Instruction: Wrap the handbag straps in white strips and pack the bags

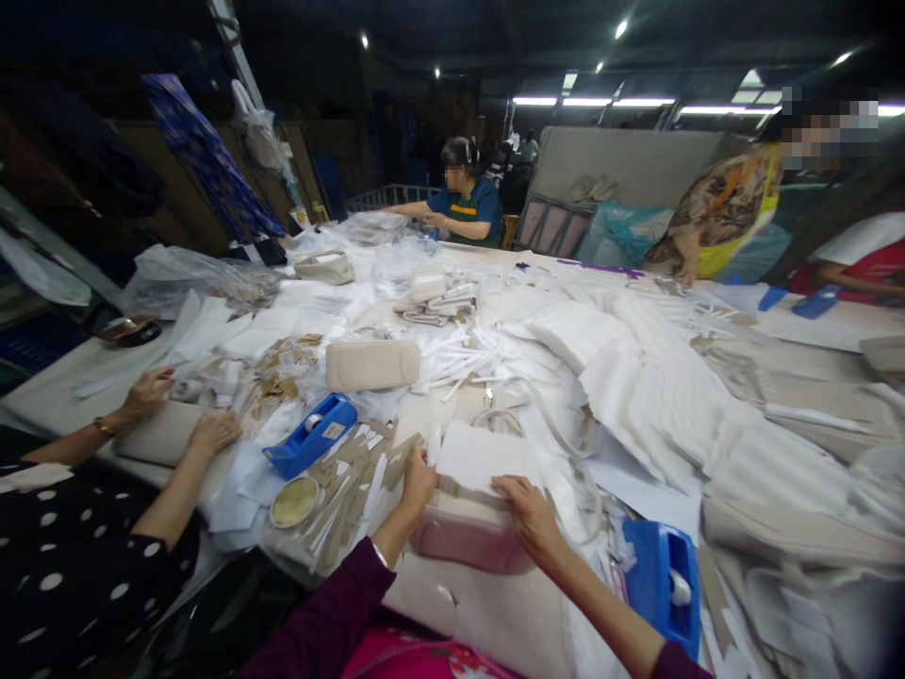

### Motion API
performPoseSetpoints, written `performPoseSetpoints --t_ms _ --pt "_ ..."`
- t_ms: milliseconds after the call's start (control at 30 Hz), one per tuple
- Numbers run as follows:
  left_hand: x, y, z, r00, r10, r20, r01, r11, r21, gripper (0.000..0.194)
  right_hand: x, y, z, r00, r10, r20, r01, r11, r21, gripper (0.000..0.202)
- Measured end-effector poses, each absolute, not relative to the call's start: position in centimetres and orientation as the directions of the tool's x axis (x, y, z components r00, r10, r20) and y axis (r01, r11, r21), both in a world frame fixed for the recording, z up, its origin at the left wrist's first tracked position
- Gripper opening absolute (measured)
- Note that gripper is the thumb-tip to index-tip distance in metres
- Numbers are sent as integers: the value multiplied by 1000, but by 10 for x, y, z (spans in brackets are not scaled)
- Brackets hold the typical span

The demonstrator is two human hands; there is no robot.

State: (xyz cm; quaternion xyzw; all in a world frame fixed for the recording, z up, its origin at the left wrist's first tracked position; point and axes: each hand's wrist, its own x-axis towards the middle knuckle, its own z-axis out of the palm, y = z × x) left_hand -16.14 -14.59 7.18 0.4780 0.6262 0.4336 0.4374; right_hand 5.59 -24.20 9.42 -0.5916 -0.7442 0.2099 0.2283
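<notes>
Near the front edge of a crowded worktable, directly before the person, sits one pinkish-beige handbag, smooth-sided with rounded lower corners. Two blue tape dispensers stand either side. One white sheet covers the bag's top; whether it reaches inside is hidden. The right hand lays its fingers on the sheet's near edge, the left hand at the bag's upper left; whether either pinches, I cannot tell. The right-hand dispenser holds one white roll.
</notes>
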Motion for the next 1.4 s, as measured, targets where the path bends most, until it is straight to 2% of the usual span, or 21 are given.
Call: performPoseSetpoints --t_ms 100,200,267,367,533,633,733,800,867,933,1000,1100,1167,1233,1333,1400 --pt "-170 -157 89 -158 979 -132 96 148 984 59 55 -238 91 -219 976 -1 792 177 -584 55" --pt "-178 -171 110 -61 988 -140 -42 138 990 60 52 -231 89 -234 968 -94 827 148 -542 57" --pt "-181 -182 120 -8 995 -104 -72 103 992 61 51 -227 88 -237 960 -148 841 127 -527 57" --pt "-184 -196 127 51 998 -43 -32 45 998 60 50 -224 90 -256 946 -200 843 117 -525 58" --pt "-185 -195 123 161 987 5 30 -10 1000 58 53 -224 106 -309 928 -206 808 142 -572 57" --pt "-183 -177 124 289 957 10 172 -62 983 64 56 -224 115 -351 914 -204 770 158 -618 56" --pt "-173 -157 131 366 929 58 472 -239 849 76 57 -225 117 -367 908 -203 744 155 -650 56" --pt "-157 -146 136 395 910 126 656 -375 655 77 56 -224 117 -364 908 -207 732 141 -667 55" --pt "-134 -137 140 505 851 147 711 -506 488 67 54 -224 118 -356 906 -228 719 109 -686 51" --pt "-109 -130 137 667 740 80 643 -627 439 57 52 -224 120 -343 905 -250 713 78 -696 47" --pt "-87 -125 127 757 652 -45 589 -651 479 49 50 -224 120 -340 905 -258 716 71 -695 44" --pt "-71 -121 102 730 650 -213 650 -563 511 37 55 -220 115 -385 896 -220 673 109 -731 39" --pt "-71 -121 84 691 676 -256 693 -518 501 35 67 -210 110 -398 901 -169 595 113 -796 38" --pt "-77 -124 71 673 694 -258 708 -502 497 37 85 -192 103 -233 958 -168 611 10 -792 38" --pt "-85 -126 59 670 699 -251 709 -502 495 41 115 -158 91 163 962 -221 726 -268 -634 38" --pt "-87 -126 55 677 693 -250 704 -510 494 41 128 -135 83 267 926 -266 752 -373 -544 37"
